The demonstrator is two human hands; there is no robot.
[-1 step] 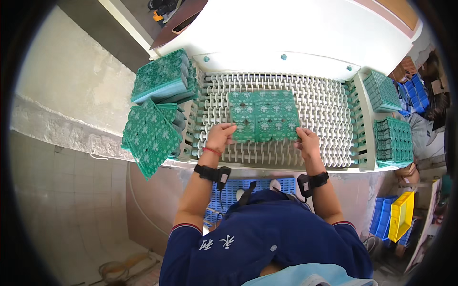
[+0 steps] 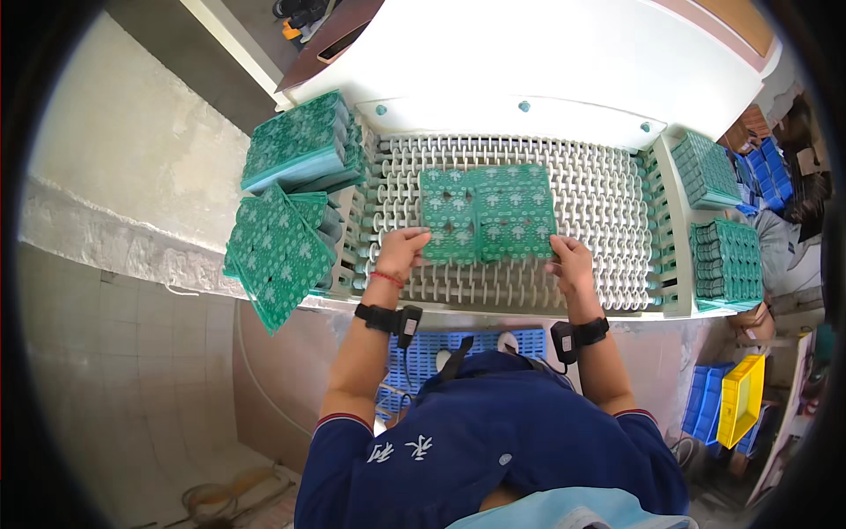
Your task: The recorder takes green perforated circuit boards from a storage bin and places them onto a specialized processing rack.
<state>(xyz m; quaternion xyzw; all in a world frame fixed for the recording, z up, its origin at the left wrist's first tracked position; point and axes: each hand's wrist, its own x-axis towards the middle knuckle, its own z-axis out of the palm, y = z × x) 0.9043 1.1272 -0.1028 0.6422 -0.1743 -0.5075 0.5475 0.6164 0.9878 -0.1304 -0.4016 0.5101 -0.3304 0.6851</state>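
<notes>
Green circuit board panels (image 2: 515,207) with pale leaf-like patterns lie over the white roller conveyor (image 2: 608,220) in front of me. A dark line runs down their middle, and the halves look slightly out of line; I cannot tell for certain whether they are fully separate. My left hand (image 2: 404,253) pinches the near left corner between thumb and fingers. At the near right corner, my right hand (image 2: 571,263) grips the edge the same way. Each wrist wears a black strap with a small box.
Stacks of similar green panels stand left of the conveyor, one tall stack (image 2: 295,141) behind a fanned pile (image 2: 278,251). More stacks (image 2: 727,263) sit along its right side. A white machine cover (image 2: 529,62) rises behind the rollers. Yellow (image 2: 740,401) and blue crates stand lower right.
My hands have moved slightly apart. The left and right halves of the panels now sit a little farther from each other, with the middle line more marked.
</notes>
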